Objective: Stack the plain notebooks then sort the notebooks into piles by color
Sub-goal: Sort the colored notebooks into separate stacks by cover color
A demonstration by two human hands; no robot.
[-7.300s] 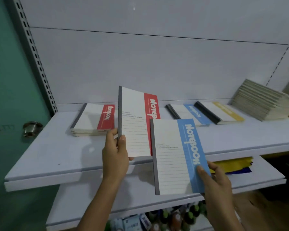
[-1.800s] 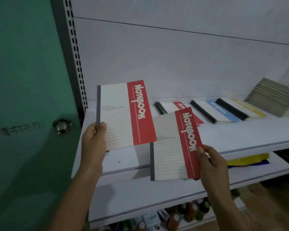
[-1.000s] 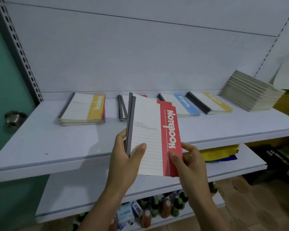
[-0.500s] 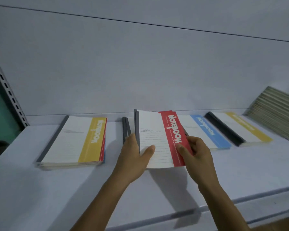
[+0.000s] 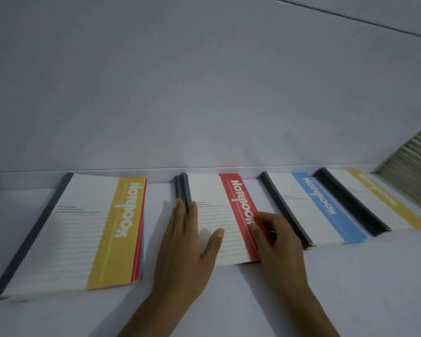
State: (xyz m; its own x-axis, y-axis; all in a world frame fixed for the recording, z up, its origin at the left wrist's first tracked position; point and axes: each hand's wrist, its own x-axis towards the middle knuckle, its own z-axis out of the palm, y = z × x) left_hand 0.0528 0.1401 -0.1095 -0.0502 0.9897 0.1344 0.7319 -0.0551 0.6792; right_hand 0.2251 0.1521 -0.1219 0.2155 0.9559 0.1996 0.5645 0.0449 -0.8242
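Both hands are pressing on the red notebook pile (image 5: 219,215) on the shelf (image 5: 350,276), between the mixed pile (image 5: 83,227) and the blue pile (image 5: 311,205): the left hand (image 5: 185,244) is lying flat along the spines with fingers spread, and the right hand (image 5: 275,237) is curling loosely over the red edge, neither grasping. I am judging that an uneven push could be fanning the covers or sliding the pile into the blue 1 just beside it. The pile's long axis is running front to back, spines facing left.

The red notebooks (image 5: 219,215) have matt paper covers with dark smooth spines, lying on a smooth white shelf (image 5: 350,288).
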